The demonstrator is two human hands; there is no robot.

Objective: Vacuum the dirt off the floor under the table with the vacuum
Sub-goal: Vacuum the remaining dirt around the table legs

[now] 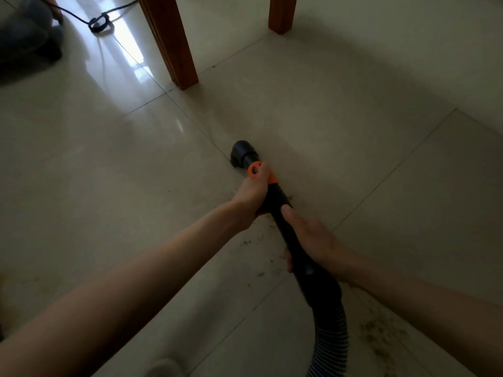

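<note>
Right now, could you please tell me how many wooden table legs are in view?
2: the nearer table leg stands upper centre, the farther table leg upper right. Others may lie outside the frame.

Both forearms are bare, with no sleeves showing.

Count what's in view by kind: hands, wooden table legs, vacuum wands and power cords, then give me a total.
Hands: 2, the left hand and the right hand, both gripping the wand
Wooden table legs: 2, near leg and far leg
Vacuum wands: 1, black vacuum wand, nozzle on the floor
Power cords: 1, dark power cord
Total: 6
</note>
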